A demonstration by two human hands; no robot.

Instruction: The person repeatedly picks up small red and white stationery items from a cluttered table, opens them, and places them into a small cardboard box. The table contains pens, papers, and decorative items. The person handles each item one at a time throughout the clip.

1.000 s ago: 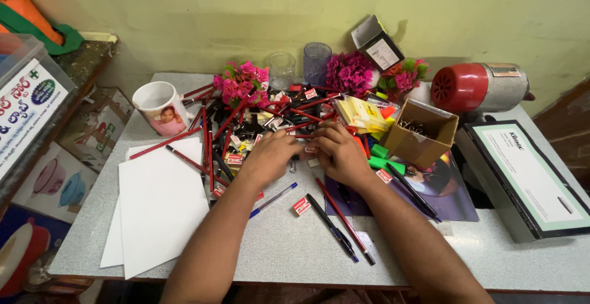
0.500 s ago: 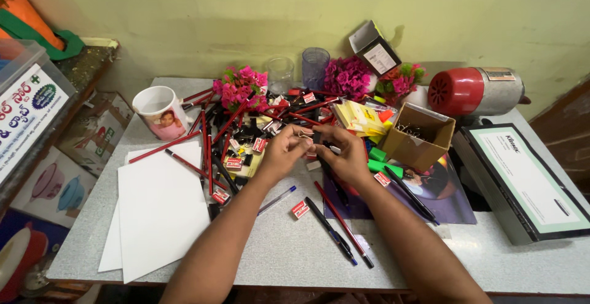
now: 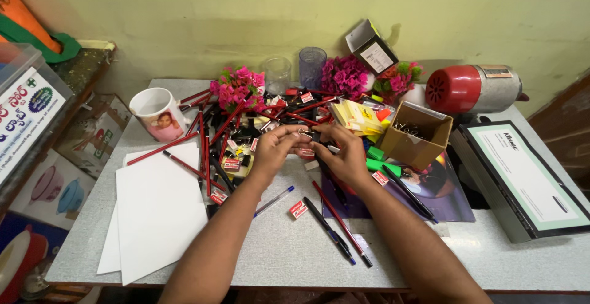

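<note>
The left hand (image 3: 275, 146) and right hand (image 3: 342, 151) meet over the middle of the grey tabletop (image 3: 270, 252), fingers pinched together on a small black binder clip (image 3: 309, 134) held between them just above a heap of stationery; both hands are closed on it, the right one also curled over a dark pen-like piece that is partly hidden.

Going by size: a black folder with a white and green sheet (image 3: 527, 175) lies at the right edge of the tabletop, a stack of white paper (image 3: 157, 212) lies at the left, and a red and silver cylinder (image 3: 470, 87) rests on its side at the back right. A brown cardboard box (image 3: 416, 135) stands just right of the hands. A white mug (image 3: 157, 113) stands at the back left, near pink flowers (image 3: 236, 87). Red pencils (image 3: 203, 150) are scattered between the mug and the hands. A black pen (image 3: 330, 230) and a small red eraser (image 3: 298, 210) lie in front of the hands.
</note>
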